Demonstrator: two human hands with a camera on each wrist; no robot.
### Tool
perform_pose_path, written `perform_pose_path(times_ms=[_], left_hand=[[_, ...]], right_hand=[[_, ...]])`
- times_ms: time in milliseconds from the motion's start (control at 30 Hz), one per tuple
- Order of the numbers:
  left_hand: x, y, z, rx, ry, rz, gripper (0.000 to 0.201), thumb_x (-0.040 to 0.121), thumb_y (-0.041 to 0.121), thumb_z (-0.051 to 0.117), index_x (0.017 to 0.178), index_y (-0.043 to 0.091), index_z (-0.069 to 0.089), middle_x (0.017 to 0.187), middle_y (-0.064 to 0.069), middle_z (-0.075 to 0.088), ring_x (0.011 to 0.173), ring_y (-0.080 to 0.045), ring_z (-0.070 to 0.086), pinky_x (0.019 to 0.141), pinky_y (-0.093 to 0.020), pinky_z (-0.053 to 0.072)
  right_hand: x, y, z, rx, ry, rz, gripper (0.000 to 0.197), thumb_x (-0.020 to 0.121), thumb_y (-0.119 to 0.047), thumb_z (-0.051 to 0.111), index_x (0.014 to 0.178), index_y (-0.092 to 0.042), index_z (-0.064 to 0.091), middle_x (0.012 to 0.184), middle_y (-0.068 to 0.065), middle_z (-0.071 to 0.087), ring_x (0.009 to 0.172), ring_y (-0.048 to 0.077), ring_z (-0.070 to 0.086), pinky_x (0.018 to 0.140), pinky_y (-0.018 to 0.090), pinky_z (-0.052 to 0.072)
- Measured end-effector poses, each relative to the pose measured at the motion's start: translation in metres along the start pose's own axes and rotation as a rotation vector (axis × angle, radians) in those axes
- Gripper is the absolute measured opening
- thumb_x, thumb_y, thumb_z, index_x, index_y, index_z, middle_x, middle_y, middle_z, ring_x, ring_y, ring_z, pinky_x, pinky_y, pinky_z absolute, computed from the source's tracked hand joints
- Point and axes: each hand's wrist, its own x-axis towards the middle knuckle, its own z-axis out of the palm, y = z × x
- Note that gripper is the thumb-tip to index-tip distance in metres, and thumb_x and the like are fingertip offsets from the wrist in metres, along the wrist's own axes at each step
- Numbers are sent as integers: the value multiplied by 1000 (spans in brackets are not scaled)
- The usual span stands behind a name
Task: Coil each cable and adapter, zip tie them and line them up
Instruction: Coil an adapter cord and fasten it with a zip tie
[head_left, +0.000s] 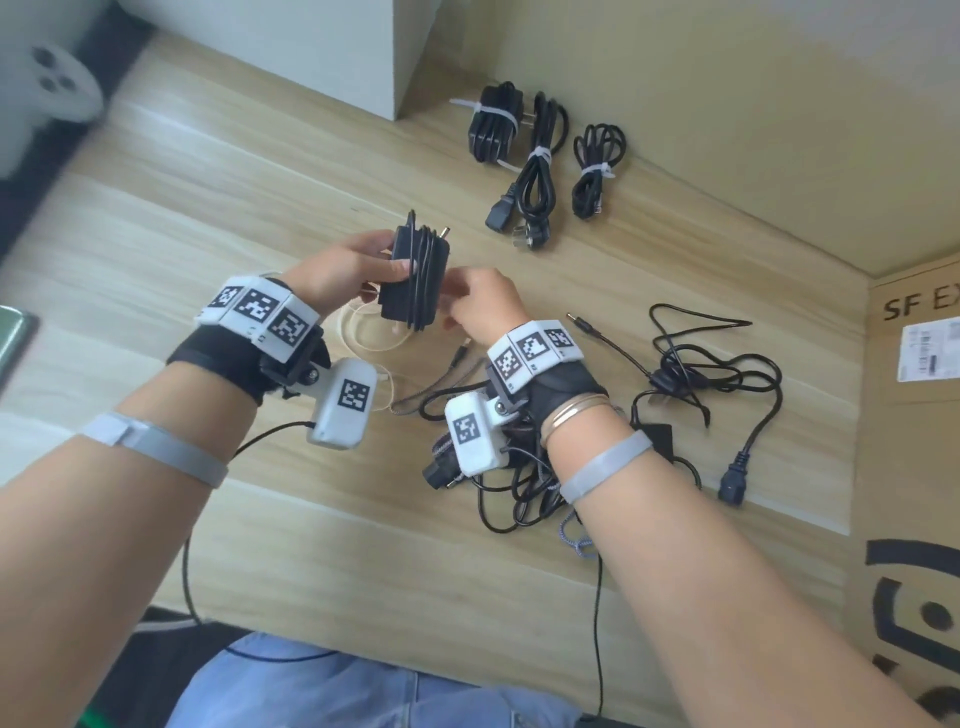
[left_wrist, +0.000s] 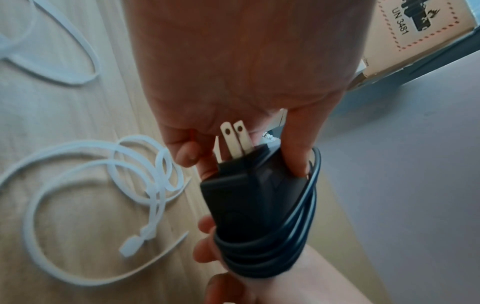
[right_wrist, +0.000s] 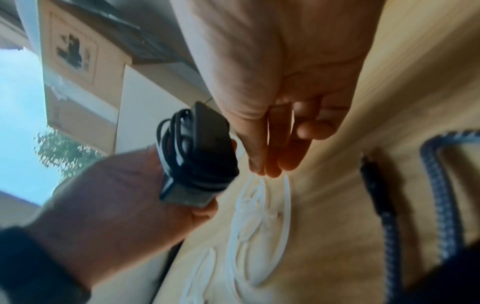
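So the left hand is holding a black rectangular power adapter up above the light wood-grain table, with its thin black cord wound around the body in several turns. Thumb sits on one face pressing the cord loops down, the other fingers are curled behind the opposite face, so the block is clamped between them. From the left wrist view you can see the metal plug prongs pointing back toward the palm.

The right hand is just beside the adapter's lower end. Fingers are extended and loosely together, tips pointing down at the loose white plastic zip ties lying on the table right under the adapter. It doesn't look like it's gripping anything; can't tell if the fingertips actually touch a tie.

Further back, three black cable bundles already cinched with white ties sit side by side. Near the right wrist there's a tangled heap of loose black cables. A brown cardboard box stands at the right edge.
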Motion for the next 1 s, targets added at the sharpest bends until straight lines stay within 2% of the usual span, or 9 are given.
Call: perform_pose_path(times_ms=[100, 233, 300, 433, 600, 700, 767, 833, 1000], left_hand=[[0, -4, -8, -10, 22, 0, 49, 74, 28, 51, 119, 8, 53, 78, 0, 53, 60, -7, 46, 56, -26, 27], [0, -8, -14, -25, 16, 15, 49, 75, 27, 50, 118, 4, 52, 74, 2, 52, 55, -3, 45, 54, -22, 27], [0, -9, -16, -37, 9, 20, 46, 75, 26, 50, 116, 5, 52, 71, 5, 54, 52, 1, 47, 52, -19, 30], [1, -8, -16, -64, -1, 31, 33, 75, 25, 49, 106, 14, 54, 59, 15, 60, 49, 3, 49, 48, -13, 33], [4, -6, -15, -97, -23, 51, 25, 75, 23, 50, 99, 18, 56, 58, 13, 59, 50, -1, 46, 49, -16, 30], [9, -4, -12, -107, -45, 68, 13, 89, 9, 47, 98, 16, 54, 57, 15, 62, 50, 3, 53, 48, -11, 36], [11, -2, -9, -95, -51, 75, 23, 95, 2, 37, 95, 18, 53, 57, 16, 63, 51, 4, 55, 47, -9, 38], [12, 1, -6, -104, -70, 82, 20, 93, 5, 42, 95, 20, 54, 61, 16, 65, 54, 3, 57, 49, -9, 40], [11, 8, 1, -121, -96, 90, 25, 75, 23, 47, 99, 22, 57, 69, 13, 67, 64, -4, 60, 57, -17, 41]], right_hand=[[7, -8, 17, -132, -20, 11, 22, 85, -7, 62, 103, -15, 70, 97, 3, 70, 91, 19, 63, 76, 23, 44], [18, -10, 31, -199, 3, 70, 10, 78, -11, 69, 77, -21, 69, 62, -12, 57, 65, 10, 57, 61, 17, 37], [21, -12, 33, -209, 3, 78, 14, 79, -11, 68, 71, -22, 66, 57, -13, 52, 59, 6, 53, 54, 17, 35], [20, -13, 32, -228, -33, 71, 19, 80, -16, 69, 64, -22, 60, 59, -12, 51, 67, 13, 55, 64, 20, 38], [15, -9, 14, -149, 20, 76, 13, 87, -15, 60, 96, -20, 68, 96, -4, 62, 87, 14, 55, 75, 24, 41], [8, -7, -3, -95, 19, 43, 11, 92, -20, 55, 94, -17, 65, 87, -6, 61, 79, 13, 54, 74, 23, 42], [4, -6, -10, -35, 1, 59, 13, 93, -20, 53, 81, -21, 58, 72, -9, 63, 62, 11, 57, 60, 22, 44], [1, -2, -15, 53, 6, 78, 14, 94, -22, 54, 80, -21, 54, 68, -9, 63, 54, 8, 57, 50, 20, 45], [-7, 11, -31, 259, 112, 92, 12, 90, -16, 60, 100, -14, 53, 83, 5, 68, 67, 17, 66, 68, 28, 58]])
